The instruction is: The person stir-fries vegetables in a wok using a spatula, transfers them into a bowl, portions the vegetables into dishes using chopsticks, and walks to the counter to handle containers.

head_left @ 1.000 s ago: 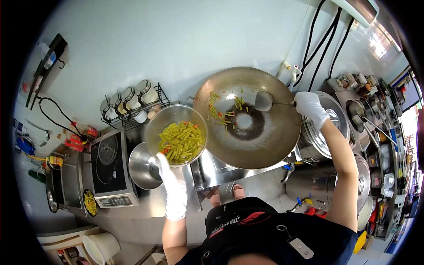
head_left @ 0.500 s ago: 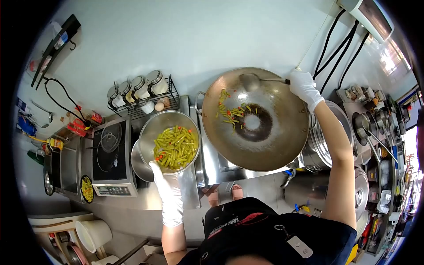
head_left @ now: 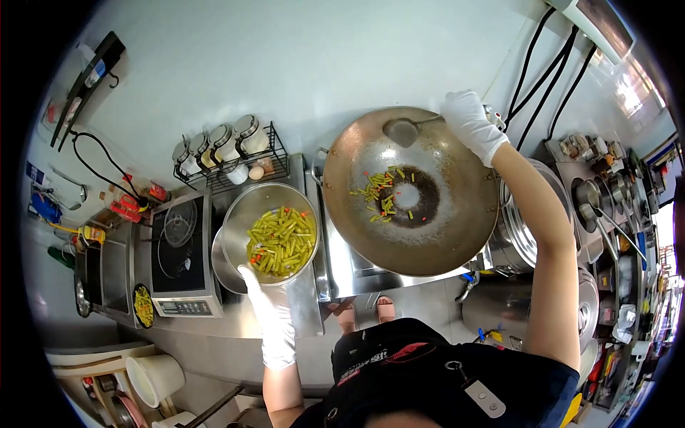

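Note:
My right hand (head_left: 472,127), in a white glove, is closed around the handle of a ladle (head_left: 402,132). The ladle's round head rests against the upper inner wall of a large wok (head_left: 457,235). A small scatter of cut green beans (head_left: 376,189) with red bits lies left of the wok's centre. To the left, my gloved left hand (head_left: 265,303) grips the near rim of a steel bowl (head_left: 237,214), its thumb at the edge and the other fingers hidden. Many cut green beans (head_left: 282,239) with red pieces fill the bowl's bottom.
Behind the bowl stands a wire rack (head_left: 280,160) with several seasoning jars and an egg. An induction cooker (head_left: 189,274) with a glass lid on it is at left, beside a plate of food (head_left: 143,307). Large steel pots (head_left: 531,214) stand at right.
My right hand and the ladle's handle have shifted left and up. The beans in the wok have slid down toward its centre. My left hand and the bowl have barely moved.

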Available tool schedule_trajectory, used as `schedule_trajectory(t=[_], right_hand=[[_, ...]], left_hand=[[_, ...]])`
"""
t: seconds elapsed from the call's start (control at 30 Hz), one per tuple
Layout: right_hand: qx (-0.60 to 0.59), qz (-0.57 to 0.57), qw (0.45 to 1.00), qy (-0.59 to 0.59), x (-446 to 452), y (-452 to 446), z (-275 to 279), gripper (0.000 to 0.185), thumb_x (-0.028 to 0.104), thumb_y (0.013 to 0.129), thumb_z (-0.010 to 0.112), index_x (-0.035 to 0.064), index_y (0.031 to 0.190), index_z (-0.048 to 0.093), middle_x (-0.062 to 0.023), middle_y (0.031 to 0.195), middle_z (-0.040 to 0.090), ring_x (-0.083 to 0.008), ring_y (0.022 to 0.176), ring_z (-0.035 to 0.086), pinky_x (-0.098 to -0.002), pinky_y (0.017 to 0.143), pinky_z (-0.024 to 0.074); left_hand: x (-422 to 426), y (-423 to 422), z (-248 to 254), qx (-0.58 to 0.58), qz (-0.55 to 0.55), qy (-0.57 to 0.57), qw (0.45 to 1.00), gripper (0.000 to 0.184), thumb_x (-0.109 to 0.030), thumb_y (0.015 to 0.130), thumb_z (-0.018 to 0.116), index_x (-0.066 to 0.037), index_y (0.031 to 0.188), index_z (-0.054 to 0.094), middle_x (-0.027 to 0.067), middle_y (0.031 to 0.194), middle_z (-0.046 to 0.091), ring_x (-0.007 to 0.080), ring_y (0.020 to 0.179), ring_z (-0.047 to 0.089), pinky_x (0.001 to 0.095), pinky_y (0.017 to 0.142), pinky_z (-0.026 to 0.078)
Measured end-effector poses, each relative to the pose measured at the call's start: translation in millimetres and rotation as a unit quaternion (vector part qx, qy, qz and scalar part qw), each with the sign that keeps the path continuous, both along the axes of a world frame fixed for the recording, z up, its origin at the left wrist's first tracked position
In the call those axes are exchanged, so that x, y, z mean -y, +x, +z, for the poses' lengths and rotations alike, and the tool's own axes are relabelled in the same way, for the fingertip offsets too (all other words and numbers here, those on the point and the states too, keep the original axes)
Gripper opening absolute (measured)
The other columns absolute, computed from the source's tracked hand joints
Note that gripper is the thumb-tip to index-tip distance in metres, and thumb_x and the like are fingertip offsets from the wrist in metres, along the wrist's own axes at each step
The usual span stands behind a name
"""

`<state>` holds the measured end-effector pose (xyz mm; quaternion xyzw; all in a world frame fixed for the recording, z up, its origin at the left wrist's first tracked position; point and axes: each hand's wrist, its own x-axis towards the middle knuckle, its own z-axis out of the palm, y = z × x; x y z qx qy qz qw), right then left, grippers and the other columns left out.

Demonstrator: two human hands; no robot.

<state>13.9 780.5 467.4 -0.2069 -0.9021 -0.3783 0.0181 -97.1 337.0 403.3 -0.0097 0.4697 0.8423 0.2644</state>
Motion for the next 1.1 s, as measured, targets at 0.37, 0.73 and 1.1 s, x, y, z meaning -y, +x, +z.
schedule_trajectory(t=[0.37, 0.73, 1.1], right_hand=[[0.103, -0.156, 0.968, -0.166, 3.9, 36.3, 14.7, 0.013, 0.018, 0.073, 0.065, 0.0128, 0.082, 0.073, -0.0066, 0.079, 0.07, -0.0241, 0.076, 0.068, -0.0355, 0.063, 0.0519], [0.139, -0.173, 0.924, -0.313, 17.8, 91.2, 18.5, 0.016, 0.014, 0.069, 0.057, 0.0046, 0.074, 0.068, -0.014, 0.075, 0.067, -0.0325, 0.074, 0.066, -0.0409, 0.065, 0.0528], [-0.086, -0.138, 0.819, -0.55, 56.8, 121.3, -115.0, 0.028, 0.025, 0.077, 0.057, 0.0063, 0.093, 0.069, -0.0165, 0.088, 0.067, -0.0355, 0.086, 0.064, -0.042, 0.078, 0.0502]], left_hand=[[-18.0, 4.3, 0.3, 0.023, -0.031, 0.021, 0.999, 0.076, -0.059, 0.09, 0.045, 0.001, 0.136, 0.039, 0.0152, 0.139, 0.043, 0.0296, 0.127, 0.042, 0.0474, 0.105, 0.036], [-28.0, 2.0, -8.0, 0.016, -0.058, 0.046, 0.997, 0.079, -0.058, 0.089, 0.05, -0.001, 0.141, 0.031, 0.0154, 0.142, 0.038, 0.0296, 0.13, 0.039, 0.0477, 0.105, 0.035], [-33.5, 8.9, -1.5, 0.019, -0.043, 0.03, 0.998, 0.079, -0.057, 0.089, 0.05, -0.003, 0.142, 0.027, 0.0152, 0.146, 0.033, 0.0314, 0.132, 0.036, 0.0484, 0.107, 0.033]])
